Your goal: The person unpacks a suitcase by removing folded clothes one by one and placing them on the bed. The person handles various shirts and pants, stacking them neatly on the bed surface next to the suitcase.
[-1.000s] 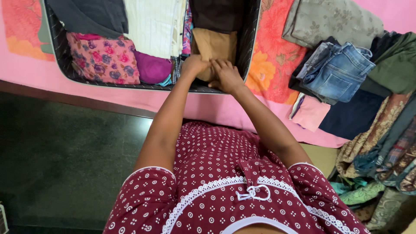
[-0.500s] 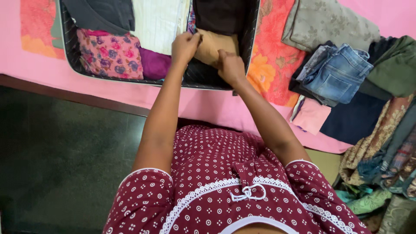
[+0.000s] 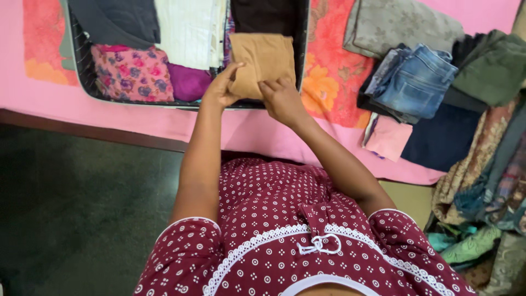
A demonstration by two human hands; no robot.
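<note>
Head view shows us holding a folded tan garment (image 3: 262, 59) over the near right corner of the open suitcase (image 3: 82, 71). Our left hand (image 3: 220, 87) pinches its near left corner, fingers curled shut on the cloth; our right hand (image 3: 280, 100) grips the near edge just beside it. The garment stretches away from both hands, its long axis running from us toward the case's far side. Both hands are equally near it. Folded jeans (image 3: 416, 82) lie well apart on the right.
</note>
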